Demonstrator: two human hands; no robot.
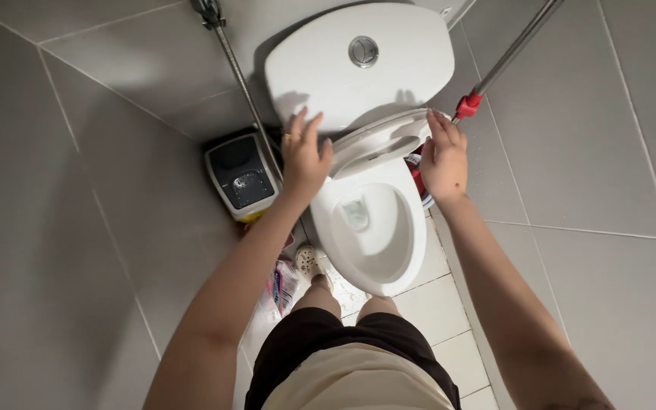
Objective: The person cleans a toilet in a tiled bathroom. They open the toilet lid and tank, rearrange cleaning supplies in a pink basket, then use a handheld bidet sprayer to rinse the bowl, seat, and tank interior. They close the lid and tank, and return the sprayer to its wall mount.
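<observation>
Over white toilet bowl (pixel 377 235), both hands up at raised seat and lid (pixel 377 144), which leans back against tank (pixel 358 61). Left hand (pixel 304 156) at left edge, fingers spread loose, grip unclear. Right hand (pixel 443 158) at right edge, fingers open, just touching rim. Small bin (pixel 241 176) left of bowl on floor, red-collared mop pole (pixel 495 68) at right.

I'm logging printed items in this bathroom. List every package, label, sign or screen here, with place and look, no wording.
Plastic package: on the floor left of the toilet, beside a light clog; crumpled, clear and white with blue and pink print.
Bin: floor, left of the toilet, near the left hand; boxy, white rim, dark lid, yellow base; no label shows.
No signs or screens.
</observation>
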